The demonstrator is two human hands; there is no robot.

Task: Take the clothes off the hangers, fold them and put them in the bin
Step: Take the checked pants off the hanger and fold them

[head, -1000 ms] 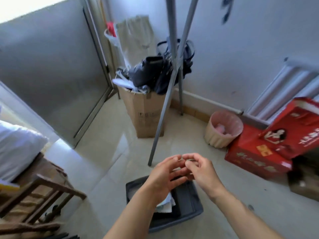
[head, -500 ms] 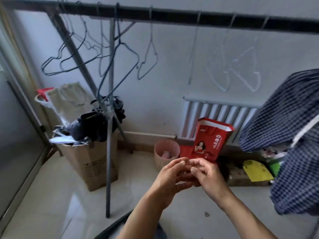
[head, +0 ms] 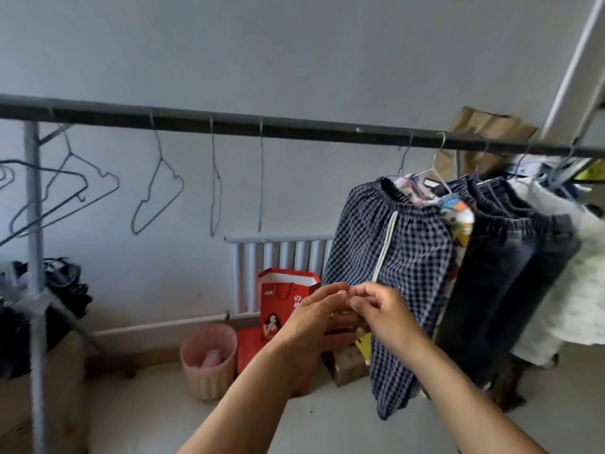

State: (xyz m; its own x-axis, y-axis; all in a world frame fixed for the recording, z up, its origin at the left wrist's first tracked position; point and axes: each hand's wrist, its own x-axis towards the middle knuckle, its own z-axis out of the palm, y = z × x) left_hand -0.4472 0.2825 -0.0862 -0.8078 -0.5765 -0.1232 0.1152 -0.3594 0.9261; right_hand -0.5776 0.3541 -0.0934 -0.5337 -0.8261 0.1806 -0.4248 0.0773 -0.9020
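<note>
The left hand (head: 311, 319) and the right hand (head: 384, 311) are being held together at chest height, fingertips touching. The left fingers are being kept loosely extended, grasping nothing; the right fingers are being curled, and whether anything is being pinched cannot be told.

Just behind the hands, checked trousers (head: 396, 257) are being carried on a hanger, with a white drawstring (head: 386, 240) being let down the front to a point just above the right hand. Beside them, further right on the same rail (head: 262, 124), a patterned garment (head: 458, 221), dark jeans (head: 497, 273) and a white garment (head: 576, 283) are being hung close together.

On the floor beyond, a pink basket (head: 209, 362) is being stood beside a red bag (head: 281, 299). A printed figure and white characters are being shown on the bag, but the writing is too blurred to be read.

Further left, bare wire hangers (head: 157, 198) are being carried on the rail, well apart from the clothes. A white radiator (head: 281, 257) is being partly hidden behind the bag, against the wall.
</note>
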